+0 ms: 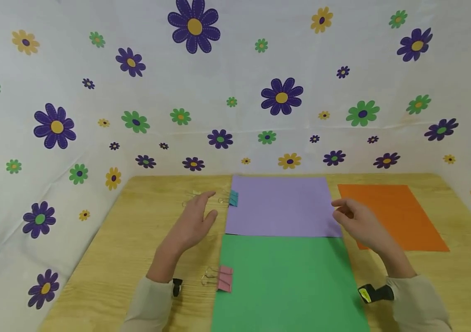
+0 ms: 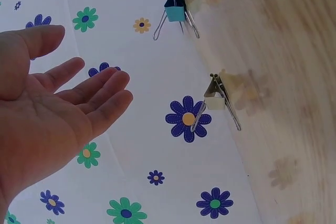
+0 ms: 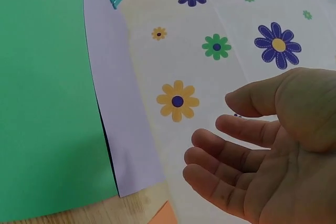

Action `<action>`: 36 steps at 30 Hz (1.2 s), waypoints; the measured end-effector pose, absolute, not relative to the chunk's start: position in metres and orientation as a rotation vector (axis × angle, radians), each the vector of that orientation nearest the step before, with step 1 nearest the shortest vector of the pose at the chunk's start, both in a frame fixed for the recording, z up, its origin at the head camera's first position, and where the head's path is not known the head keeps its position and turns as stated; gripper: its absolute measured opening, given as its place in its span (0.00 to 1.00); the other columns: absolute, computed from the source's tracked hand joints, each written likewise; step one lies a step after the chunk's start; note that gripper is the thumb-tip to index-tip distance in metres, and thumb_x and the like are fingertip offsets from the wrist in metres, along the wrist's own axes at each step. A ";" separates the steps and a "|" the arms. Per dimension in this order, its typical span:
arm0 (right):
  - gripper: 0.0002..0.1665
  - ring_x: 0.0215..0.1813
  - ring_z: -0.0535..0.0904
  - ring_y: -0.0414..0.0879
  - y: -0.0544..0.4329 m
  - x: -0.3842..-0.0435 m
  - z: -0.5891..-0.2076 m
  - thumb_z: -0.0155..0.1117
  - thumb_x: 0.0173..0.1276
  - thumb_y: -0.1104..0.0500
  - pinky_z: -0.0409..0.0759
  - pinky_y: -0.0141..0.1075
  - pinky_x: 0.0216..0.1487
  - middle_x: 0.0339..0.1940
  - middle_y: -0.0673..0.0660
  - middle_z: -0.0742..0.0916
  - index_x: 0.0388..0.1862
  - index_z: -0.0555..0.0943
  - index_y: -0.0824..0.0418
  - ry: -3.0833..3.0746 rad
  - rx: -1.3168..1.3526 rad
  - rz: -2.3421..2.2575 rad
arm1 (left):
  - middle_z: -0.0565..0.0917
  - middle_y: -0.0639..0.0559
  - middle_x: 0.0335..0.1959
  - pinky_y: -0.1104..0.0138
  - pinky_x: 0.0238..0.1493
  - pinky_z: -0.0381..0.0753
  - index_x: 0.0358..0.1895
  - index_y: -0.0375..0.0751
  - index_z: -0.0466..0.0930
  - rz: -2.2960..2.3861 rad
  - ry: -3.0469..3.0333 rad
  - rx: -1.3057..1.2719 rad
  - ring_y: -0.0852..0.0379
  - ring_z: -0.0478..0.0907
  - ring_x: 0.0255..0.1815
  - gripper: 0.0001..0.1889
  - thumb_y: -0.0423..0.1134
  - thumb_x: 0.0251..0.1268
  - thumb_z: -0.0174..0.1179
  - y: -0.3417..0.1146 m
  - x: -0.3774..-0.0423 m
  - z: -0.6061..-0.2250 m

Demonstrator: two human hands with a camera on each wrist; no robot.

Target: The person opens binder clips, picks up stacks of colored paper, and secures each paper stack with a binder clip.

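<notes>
My left hand hovers over the table left of the paper, holding nothing, fingers extended and thumb apart. Close to its fingertips a cream binder clip stands on the wood. A teal binder clip grips the left edge of a purple sheet. In front of it lies a green sheet, which appears to overlap the purple one in the right wrist view. A pink binder clip sits on the green sheet's left edge. Near the purple sheet's right edge is my right hand, loosely bent and holding nothing.
An orange sheet lies on the wooden table at the right, partly behind my right hand. A white cloth with printed flowers rises along the back and sides. Each wrist wears a dark strap.
</notes>
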State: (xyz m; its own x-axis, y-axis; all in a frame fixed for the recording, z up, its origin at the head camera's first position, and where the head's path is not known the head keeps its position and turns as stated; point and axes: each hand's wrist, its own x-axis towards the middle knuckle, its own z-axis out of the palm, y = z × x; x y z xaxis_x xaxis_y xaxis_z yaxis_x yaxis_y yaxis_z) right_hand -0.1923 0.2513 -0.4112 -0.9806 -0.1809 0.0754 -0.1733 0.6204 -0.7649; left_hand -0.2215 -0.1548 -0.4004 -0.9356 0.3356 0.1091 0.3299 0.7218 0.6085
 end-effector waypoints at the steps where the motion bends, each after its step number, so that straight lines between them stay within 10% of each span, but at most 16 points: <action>1: 0.21 0.44 0.77 0.52 0.250 -0.193 -0.410 0.53 0.78 0.57 0.77 0.35 0.40 0.45 0.64 0.83 0.62 0.74 0.69 2.827 -0.333 -1.303 | 0.63 0.32 0.72 0.42 0.71 0.60 0.74 0.31 0.56 1.029 2.911 0.552 0.34 0.57 0.75 0.27 0.37 0.77 0.49 -0.157 -0.222 -0.400; 36: 0.20 0.51 0.79 0.54 0.247 -0.191 -0.406 0.55 0.77 0.59 0.79 0.44 0.48 0.54 0.65 0.83 0.61 0.75 0.71 2.801 -0.465 -1.188 | 0.61 0.31 0.72 0.40 0.69 0.62 0.74 0.33 0.57 1.009 2.931 0.473 0.33 0.57 0.74 0.27 0.38 0.78 0.48 -0.173 -0.229 -0.399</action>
